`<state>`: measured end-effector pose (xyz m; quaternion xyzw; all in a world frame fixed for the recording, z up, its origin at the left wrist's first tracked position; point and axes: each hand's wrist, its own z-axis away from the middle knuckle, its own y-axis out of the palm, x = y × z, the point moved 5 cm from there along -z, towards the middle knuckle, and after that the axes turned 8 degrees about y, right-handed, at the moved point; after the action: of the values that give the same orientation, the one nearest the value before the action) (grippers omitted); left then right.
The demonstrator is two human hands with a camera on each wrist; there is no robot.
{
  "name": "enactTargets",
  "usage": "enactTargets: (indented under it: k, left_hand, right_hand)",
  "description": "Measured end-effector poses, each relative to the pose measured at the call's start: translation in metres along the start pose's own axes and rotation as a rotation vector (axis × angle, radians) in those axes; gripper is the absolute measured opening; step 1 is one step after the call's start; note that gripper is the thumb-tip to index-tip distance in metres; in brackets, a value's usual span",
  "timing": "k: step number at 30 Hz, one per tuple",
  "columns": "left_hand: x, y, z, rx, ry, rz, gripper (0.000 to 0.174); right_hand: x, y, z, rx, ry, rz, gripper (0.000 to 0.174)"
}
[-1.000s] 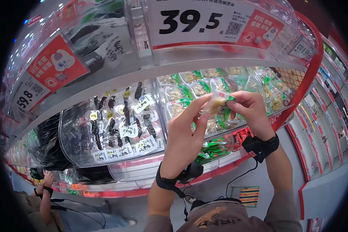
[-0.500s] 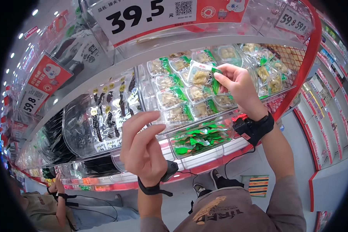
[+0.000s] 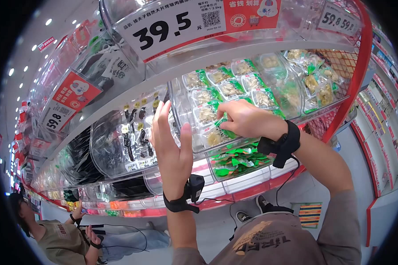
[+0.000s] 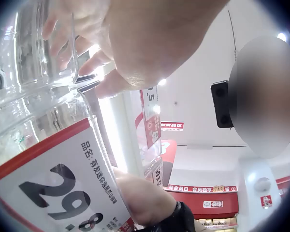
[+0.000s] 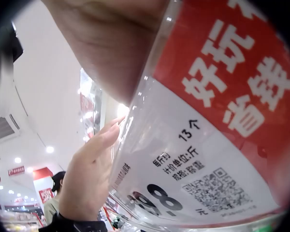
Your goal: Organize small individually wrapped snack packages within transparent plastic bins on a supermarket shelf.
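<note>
My right hand [image 3: 247, 119] reaches down to the front of a clear bin [image 3: 199, 150]. Its index finger is bent, and finger and thumb pinch the green edge of a small snack packet [image 3: 215, 136] with pale food inside. The packet lies among rows of similar packets [image 3: 231, 88], partly covered by the hand. To the left, my left hand [image 3: 170, 148] is raised with fingers straight and holds nothing. It overlaps the neighbouring bin of dark-strip snack packs [image 3: 130, 148] in the head view. In the left wrist view, the left hand [image 4: 130, 43] appears beside clear plastic bin walls.
A price sign reading 39.5 [image 3: 163, 31] hangs above the bins. Below is a tray of green packets [image 3: 236, 161]. A red rail [image 3: 356, 84] curves round the right end. Another person [image 3: 62, 232] stands at the lower left; shelves [image 3: 387, 123] line the right.
Both hands held a packet up at first; the left hand then let go and moved left, its fingers straightening. The right hand has lowered the packet to the bin's front row.
</note>
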<state>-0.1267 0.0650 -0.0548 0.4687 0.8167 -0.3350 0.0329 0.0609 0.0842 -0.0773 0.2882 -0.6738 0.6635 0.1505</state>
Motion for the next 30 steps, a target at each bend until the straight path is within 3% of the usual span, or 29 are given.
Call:
enactTargets:
  k: [6,11,13,16,18,20,22,24,27,28,30]
  left_hand:
    - [0.003,0.001,0.002,0.054,-0.039,-0.003,0.060]
    - [0.001,0.004,0.003,0.098,-0.050,-0.140,0.077]
    - [0.002,0.003,0.005,0.104,-0.082,-0.111,0.077]
    - [0.003,0.001,0.008,0.083,-0.060,-0.124,0.072]
    - [0.000,0.002,0.009,0.062,-0.046,-0.189,0.069]
    - [-0.002,0.005,0.011,0.048,-0.026,-0.272,0.067]
    - [-0.005,0.010,0.010,0.008,0.017,-0.369,0.065]
    - [-0.008,0.012,0.010,-0.009,0.031,-0.411,0.064]
    - [-0.010,0.014,0.008,-0.019,0.009,-0.385,0.063]
    - [-0.009,0.015,0.008,-0.024,0.007,-0.380,0.062]
    - [-0.009,0.014,0.011,-0.023,0.005,-0.373,0.062]
  right_hand:
    - [0.002,-0.004,0.005,-0.011,0.036,-0.133,0.027]
    - [0.000,-0.003,0.012,-0.226,-0.150,0.008,0.026]
    - [0.006,-0.011,0.020,-0.335,-0.192,0.048,0.021]
    - [0.023,-0.050,0.057,-0.322,-0.340,-0.157,0.015]
    - [0.014,-0.084,0.088,-0.596,-0.456,-0.071,0.010]
    - [-0.014,-0.118,0.114,-0.759,-0.259,-0.048,0.006]
    - [-0.061,-0.149,0.126,-0.798,0.061,0.106,0.013]
    - [-0.108,-0.167,0.136,-0.863,0.093,0.437,0.021]
    - [-0.158,-0.165,0.141,-0.548,0.294,0.297,0.028]
    - [-0.157,-0.167,0.142,-0.487,0.317,0.318,0.027]
    - [-0.174,-0.173,0.150,-0.488,0.397,0.068,0.023]
